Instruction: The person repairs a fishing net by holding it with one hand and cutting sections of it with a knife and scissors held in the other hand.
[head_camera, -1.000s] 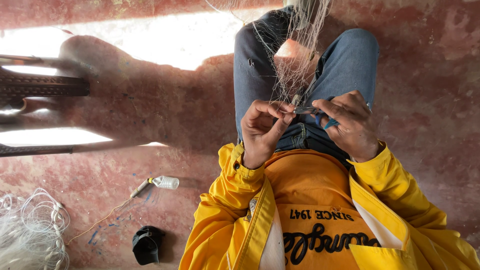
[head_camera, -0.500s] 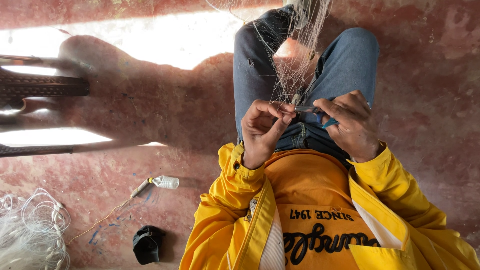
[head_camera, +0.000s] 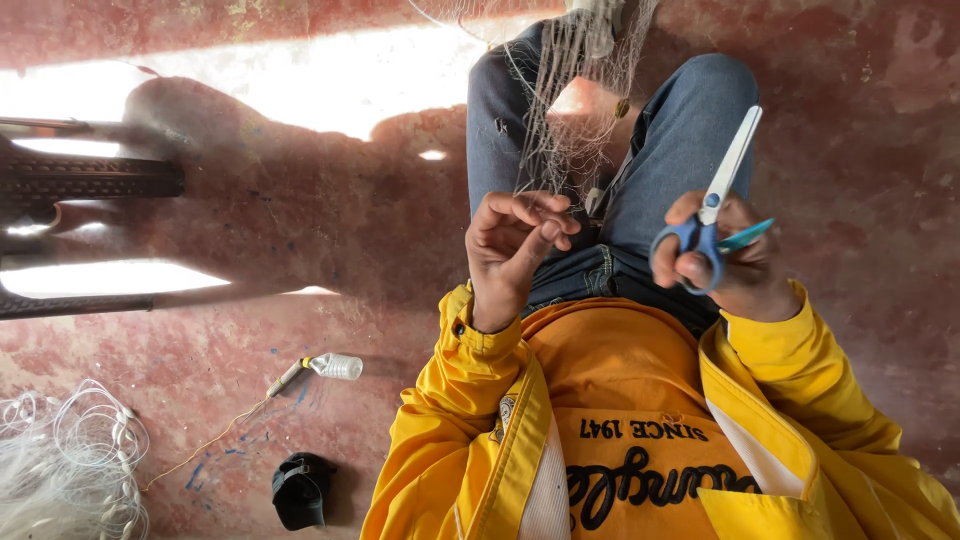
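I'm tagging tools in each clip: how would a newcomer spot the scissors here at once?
Start at the yellow jacket in the lower right and follow its sleeve up to the right hand. That hand holds the scissors above the blue-jeaned knees. Blue handles and pale blades set them apart from the net beside them.

Left hand raised with fingers pinched together; right hand lifted, its grip closed.
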